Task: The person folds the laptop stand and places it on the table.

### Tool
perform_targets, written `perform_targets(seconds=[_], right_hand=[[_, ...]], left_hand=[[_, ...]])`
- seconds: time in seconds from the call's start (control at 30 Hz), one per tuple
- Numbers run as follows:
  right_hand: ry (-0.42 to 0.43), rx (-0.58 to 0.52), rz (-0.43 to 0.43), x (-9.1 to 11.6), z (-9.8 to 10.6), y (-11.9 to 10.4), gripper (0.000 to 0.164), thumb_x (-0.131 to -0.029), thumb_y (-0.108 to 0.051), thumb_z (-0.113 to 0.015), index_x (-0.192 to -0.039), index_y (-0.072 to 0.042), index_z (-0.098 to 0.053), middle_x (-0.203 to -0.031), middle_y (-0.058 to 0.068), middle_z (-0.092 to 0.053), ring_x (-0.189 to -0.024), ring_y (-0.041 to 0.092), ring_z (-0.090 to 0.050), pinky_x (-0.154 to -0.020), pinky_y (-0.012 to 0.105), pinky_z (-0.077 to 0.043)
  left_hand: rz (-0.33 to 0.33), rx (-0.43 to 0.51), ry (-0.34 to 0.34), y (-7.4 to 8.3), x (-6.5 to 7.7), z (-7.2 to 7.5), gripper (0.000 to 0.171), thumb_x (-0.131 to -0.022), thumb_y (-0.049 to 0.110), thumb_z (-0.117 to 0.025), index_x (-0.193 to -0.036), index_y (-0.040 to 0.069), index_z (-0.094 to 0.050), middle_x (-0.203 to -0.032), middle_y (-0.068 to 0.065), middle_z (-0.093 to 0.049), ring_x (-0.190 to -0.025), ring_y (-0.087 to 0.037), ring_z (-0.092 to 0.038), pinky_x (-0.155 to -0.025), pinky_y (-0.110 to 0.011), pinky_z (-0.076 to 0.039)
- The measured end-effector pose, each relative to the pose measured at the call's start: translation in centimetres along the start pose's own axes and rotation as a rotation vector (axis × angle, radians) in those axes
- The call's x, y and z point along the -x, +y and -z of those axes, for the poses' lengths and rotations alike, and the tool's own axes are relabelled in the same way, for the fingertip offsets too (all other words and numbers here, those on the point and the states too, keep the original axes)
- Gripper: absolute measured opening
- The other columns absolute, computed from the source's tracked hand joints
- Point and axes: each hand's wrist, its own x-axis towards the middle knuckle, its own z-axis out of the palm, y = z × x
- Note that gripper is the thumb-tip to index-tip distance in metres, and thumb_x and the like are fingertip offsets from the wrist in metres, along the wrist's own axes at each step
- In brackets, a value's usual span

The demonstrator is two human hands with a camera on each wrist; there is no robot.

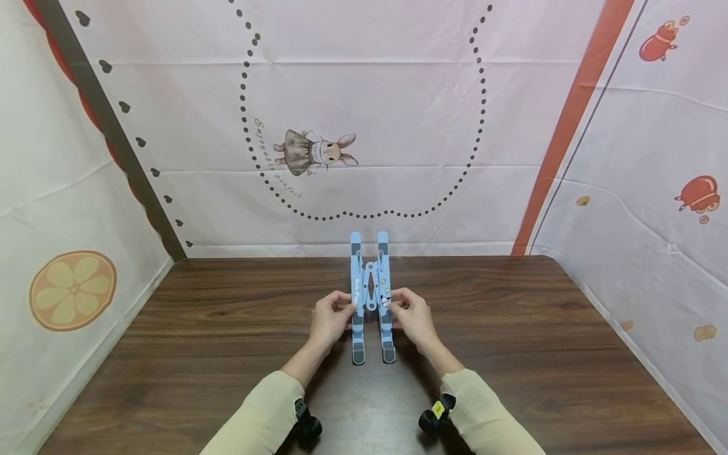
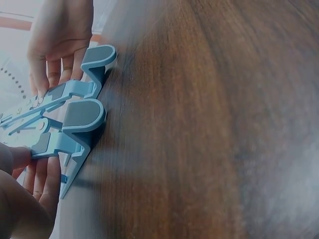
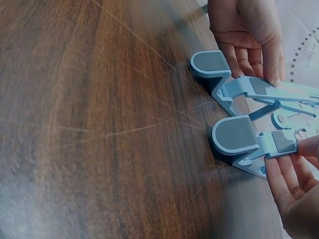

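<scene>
A light blue folding laptop stand (image 1: 356, 284) with grey pads stands on the wooden table, its two long arms a small gap apart and joined by a crossed linkage (image 1: 371, 287). My left hand (image 1: 331, 319) pinches the left arm between thumb and fingers. On the other side my right hand (image 1: 414, 316) grips the right arm the same way, its thumb near a small cartoon print. Both wrist views show thumbs on top and fingers underneath. Hooked front ends with grey pads (image 3: 233, 136) rise towards me.
Dark wood-grain table (image 1: 227, 328) spreads around the stand. A white printed cloth (image 1: 398, 126) with a rabbit figure (image 1: 313, 151) hangs behind, and more cloth borders both sides. Black wrist cameras (image 1: 307, 423) sit on the cream sleeves.
</scene>
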Motion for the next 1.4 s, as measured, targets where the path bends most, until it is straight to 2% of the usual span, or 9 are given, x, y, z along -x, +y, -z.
perform_targets(seconds=[0.17, 0.4, 0.83, 1.17, 1.4], right_hand=[[0.006, 0.007, 0.009, 0.1, -0.2, 0.0, 0.016, -0.087, -0.009, -0.06, -0.102, -0.011, -0.065, -0.085, 0.008, -0.06, -0.07, 0.02, -0.06, -0.063, 0.035, -0.056], [0.0, 0.004, -0.004, 0.2, -0.4, -0.2, 0.017, -0.087, -0.009, -0.059, -0.102, -0.012, -0.064, -0.085, 0.008, -0.059, -0.07, 0.018, -0.059, -0.062, 0.031, -0.056], [0.014, 0.01, -0.003, 0.2, -1.0, 0.0, 0.017, -0.086, -0.008, -0.059, -0.103, -0.011, -0.064, -0.084, 0.009, -0.059, -0.072, 0.022, -0.062, -0.061, 0.031, -0.056], [0.007, 0.011, 0.005, 0.2, -1.2, 0.0, 0.017, -0.086, -0.009, -0.059, -0.103, -0.011, -0.064, -0.085, 0.008, -0.059, -0.072, 0.022, -0.062, -0.061, 0.03, -0.056], [0.002, 0.007, 0.017, 0.3, -1.4, 0.0, 0.018, -0.087, -0.009, -0.058, -0.104, -0.011, -0.063, -0.084, 0.009, -0.059, -0.073, 0.024, -0.063, -0.061, 0.031, -0.056]], left_hand=[[0.004, -0.016, 0.007, 0.1, 0.1, -0.1, 0.01, -0.082, 0.007, -0.066, -0.092, 0.009, -0.067, -0.08, -0.007, -0.066, -0.069, -0.02, -0.063, -0.054, -0.028, -0.055], [-0.035, -0.032, 0.018, -0.2, 0.1, -0.4, 0.009, -0.082, 0.003, -0.065, -0.091, 0.007, -0.066, -0.076, -0.006, -0.064, -0.063, -0.016, -0.061, -0.051, -0.025, -0.054], [0.005, -0.015, 0.004, 0.1, 0.4, -0.7, 0.009, -0.083, 0.006, -0.065, -0.092, 0.008, -0.066, -0.081, -0.008, -0.066, -0.072, -0.024, -0.064, -0.054, -0.026, -0.054], [0.002, -0.025, -0.006, 0.3, 0.4, -0.8, 0.01, -0.084, 0.007, -0.064, -0.094, 0.009, -0.066, -0.082, -0.009, -0.066, -0.07, -0.021, -0.064, -0.055, -0.027, -0.055], [0.007, -0.012, -0.014, 0.3, 0.4, -0.9, 0.01, -0.084, 0.007, -0.064, -0.094, 0.009, -0.066, -0.082, -0.009, -0.066, -0.072, -0.024, -0.065, -0.057, -0.03, -0.055]])
